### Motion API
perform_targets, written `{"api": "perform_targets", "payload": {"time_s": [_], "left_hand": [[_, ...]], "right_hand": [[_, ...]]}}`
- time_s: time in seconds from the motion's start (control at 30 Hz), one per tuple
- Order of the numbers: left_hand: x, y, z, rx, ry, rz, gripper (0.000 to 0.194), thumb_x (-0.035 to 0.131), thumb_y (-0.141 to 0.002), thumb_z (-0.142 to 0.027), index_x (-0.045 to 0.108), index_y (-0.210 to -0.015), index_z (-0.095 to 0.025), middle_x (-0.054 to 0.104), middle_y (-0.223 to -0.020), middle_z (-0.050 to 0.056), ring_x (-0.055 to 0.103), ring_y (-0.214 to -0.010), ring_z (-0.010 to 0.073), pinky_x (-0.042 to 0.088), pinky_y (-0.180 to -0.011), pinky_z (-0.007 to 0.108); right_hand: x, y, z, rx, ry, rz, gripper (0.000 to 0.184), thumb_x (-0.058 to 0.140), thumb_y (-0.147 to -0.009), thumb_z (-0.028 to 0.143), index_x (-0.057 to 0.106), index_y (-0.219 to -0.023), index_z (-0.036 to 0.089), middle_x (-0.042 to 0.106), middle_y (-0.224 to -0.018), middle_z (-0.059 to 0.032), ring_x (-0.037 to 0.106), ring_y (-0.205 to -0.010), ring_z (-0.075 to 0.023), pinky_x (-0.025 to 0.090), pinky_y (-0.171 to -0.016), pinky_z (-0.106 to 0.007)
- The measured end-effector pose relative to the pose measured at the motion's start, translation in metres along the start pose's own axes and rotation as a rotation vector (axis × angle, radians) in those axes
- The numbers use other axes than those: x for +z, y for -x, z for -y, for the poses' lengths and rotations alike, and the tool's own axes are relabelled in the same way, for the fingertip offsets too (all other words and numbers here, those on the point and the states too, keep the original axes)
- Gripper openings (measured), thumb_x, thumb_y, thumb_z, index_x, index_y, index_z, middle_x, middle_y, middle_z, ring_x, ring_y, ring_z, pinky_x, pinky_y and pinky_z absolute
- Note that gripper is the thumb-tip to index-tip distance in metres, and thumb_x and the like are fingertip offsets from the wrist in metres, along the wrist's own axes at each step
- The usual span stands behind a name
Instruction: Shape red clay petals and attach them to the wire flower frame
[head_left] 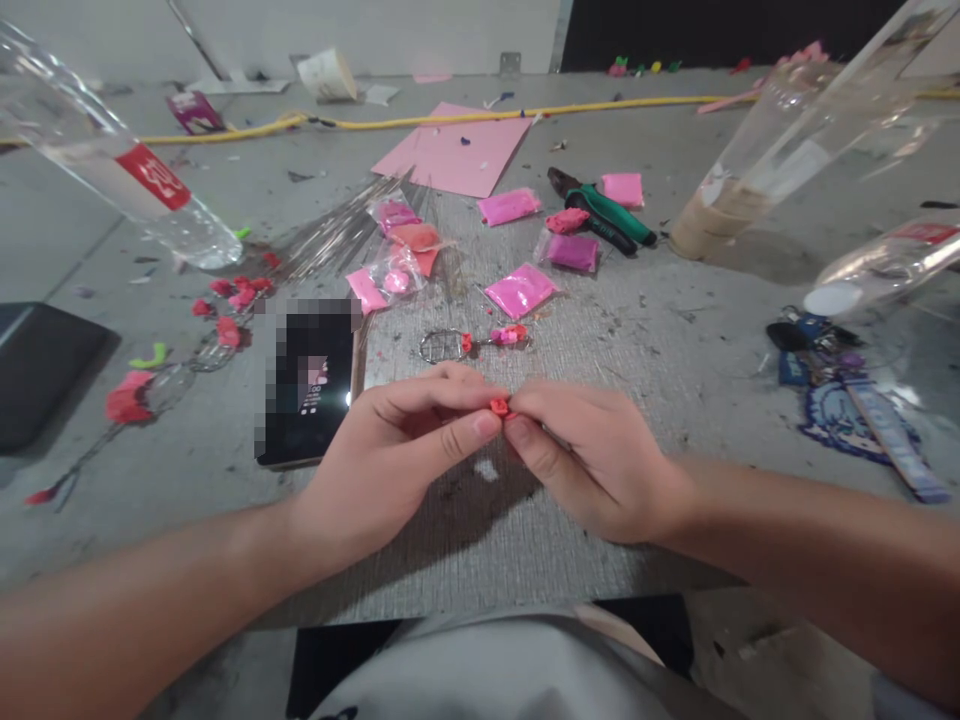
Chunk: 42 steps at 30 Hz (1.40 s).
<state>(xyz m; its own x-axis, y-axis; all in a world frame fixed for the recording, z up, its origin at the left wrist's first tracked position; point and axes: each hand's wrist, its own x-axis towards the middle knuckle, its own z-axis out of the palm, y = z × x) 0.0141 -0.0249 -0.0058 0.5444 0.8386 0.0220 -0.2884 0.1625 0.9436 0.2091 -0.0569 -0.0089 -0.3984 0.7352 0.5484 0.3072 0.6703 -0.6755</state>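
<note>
A small lump of red modelling clay [499,407] is pinched between the fingertips of my two hands, low over the table. My left hand [416,420] closes thumb and forefinger on its left side. From the right, the thumb and fingers of my right hand [592,450] press against it, hiding part of it. Just beyond my fingers lies a bent wire loop [444,345] with red and pink clay [510,335] on its stem. Packets of pink clay [521,290] lie farther back, several of them, near an opened plastic bag [397,275].
A phone [315,380] lies beside my left hand. Green-handled pliers [611,210], a bundle of wires [337,230] and pink paper [457,150] lie behind. Bottles stand or lean at left [150,180] and right [720,190]. A yellow cable [480,118] crosses the back; keychains [855,410] lie right.
</note>
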Motion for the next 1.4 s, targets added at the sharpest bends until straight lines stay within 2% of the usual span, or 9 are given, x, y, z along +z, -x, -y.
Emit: {"api": "perform_targets", "payload": {"time_s": [0.47, 0.67, 0.8, 0.9, 1.13, 1.3, 1.4], "left_hand": [[-0.002, 0.0, 0.001, 0.015, -0.01, 0.023, 0.019, 0.077, -0.09, -0.012, 0.085, -0.095, -0.029, 0.064, -0.097, 0.0, 0.064, -0.091, 0.0089, 0.055, -0.084, 0.018], [-0.005, 0.0, -0.005, 0.07, -0.134, 0.041, 0.027, 0.076, -0.088, -0.008, 0.085, -0.095, -0.032, 0.062, -0.097, 0.001, 0.062, -0.087, 0.0087, 0.055, -0.077, 0.018], [-0.006, -0.002, -0.011, 0.101, -0.253, 0.064, 0.022, 0.076, -0.087, -0.011, 0.086, -0.093, -0.029, 0.061, -0.093, 0.002, 0.06, -0.081, 0.0108, 0.054, -0.068, 0.02], [-0.007, -0.003, -0.015, 0.074, -0.282, 0.082, 0.019, 0.075, -0.089, -0.013, 0.085, -0.096, -0.028, 0.061, -0.094, 0.003, 0.06, -0.081, 0.0116, 0.053, -0.066, 0.021], [-0.01, -0.003, -0.016, 0.049, -0.24, 0.214, 0.022, 0.071, -0.094, -0.017, 0.084, -0.106, -0.03, 0.063, -0.098, 0.004, 0.061, -0.087, 0.0122, 0.054, -0.076, 0.023], [-0.015, -0.006, -0.016, 0.038, -0.256, 0.291, 0.02, 0.073, -0.094, -0.021, 0.083, -0.109, -0.029, 0.064, -0.096, 0.004, 0.061, -0.082, 0.0122, 0.055, -0.074, 0.024], [-0.017, -0.006, -0.014, 0.006, -0.227, 0.295, 0.017, 0.075, -0.092, -0.022, 0.084, -0.105, -0.028, 0.065, -0.094, 0.004, 0.06, -0.078, 0.0119, 0.054, -0.068, 0.024]], "right_hand": [[0.0, 0.002, 0.002, 0.017, -0.008, 0.004, 0.023, 0.046, -0.106, 0.015, 0.049, -0.084, 0.019, 0.047, -0.071, 0.0038, 0.041, -0.063, -0.0091, 0.038, -0.062, -0.022], [-0.001, 0.001, 0.003, 0.008, 0.004, 0.002, 0.024, 0.047, -0.105, 0.015, 0.048, -0.081, 0.019, 0.046, -0.071, 0.0042, 0.041, -0.063, -0.0081, 0.038, -0.061, -0.021], [-0.001, 0.002, 0.003, 0.009, 0.04, 0.011, 0.024, 0.049, -0.103, 0.014, 0.049, -0.08, 0.018, 0.046, -0.069, 0.0046, 0.04, -0.062, -0.0077, 0.038, -0.061, -0.021], [-0.002, 0.001, 0.003, 0.003, 0.058, -0.005, 0.026, 0.051, -0.102, 0.014, 0.049, -0.076, 0.018, 0.043, -0.067, 0.0053, 0.039, -0.06, -0.0072, 0.038, -0.06, -0.02], [-0.005, 0.0, 0.005, -0.02, 0.046, -0.009, 0.027, 0.055, -0.102, 0.017, 0.053, -0.074, 0.018, 0.049, -0.064, 0.0047, 0.044, -0.059, -0.0069, 0.038, -0.058, -0.019], [-0.004, -0.001, 0.001, -0.021, 0.014, -0.033, 0.03, 0.062, -0.102, 0.024, 0.056, -0.073, 0.017, 0.053, -0.061, 0.0061, 0.045, -0.055, -0.0047, 0.036, -0.054, -0.017], [-0.004, -0.003, -0.002, -0.016, 0.011, -0.017, 0.033, 0.065, -0.101, 0.026, 0.058, -0.071, 0.016, 0.054, -0.059, 0.0058, 0.045, -0.055, -0.0036, 0.035, -0.053, -0.016]]}}
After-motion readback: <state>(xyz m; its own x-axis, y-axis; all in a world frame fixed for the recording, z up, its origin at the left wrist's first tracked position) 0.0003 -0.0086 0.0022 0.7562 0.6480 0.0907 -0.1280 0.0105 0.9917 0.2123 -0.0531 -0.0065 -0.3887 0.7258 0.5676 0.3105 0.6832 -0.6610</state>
